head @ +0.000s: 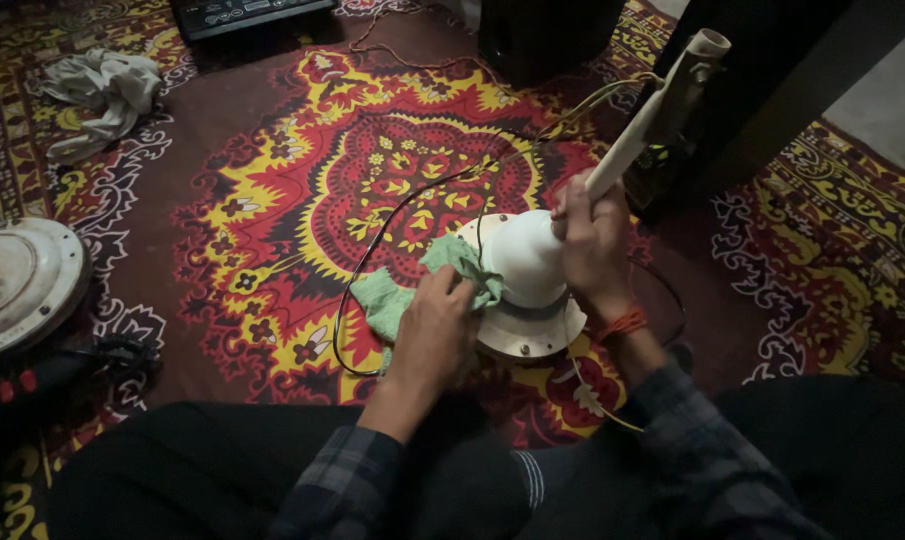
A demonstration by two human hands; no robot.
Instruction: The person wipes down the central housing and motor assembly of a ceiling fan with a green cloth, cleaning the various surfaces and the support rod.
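Two hands at work over a patterned carpet (273,200). Left hand (435,322) closed on a green cloth (393,297), pressed against the white dome (526,258) at 9 o'clock. Right hand (591,243) clamped around a pale pole (645,125) just above the dome, pole tilted toward 1 o'clock. Round metal base (533,335) under the dome, at centre of carpet. Black wire (383,232) looping around the cloth. Crumpled white rag (103,95) far at 10 o'clock.
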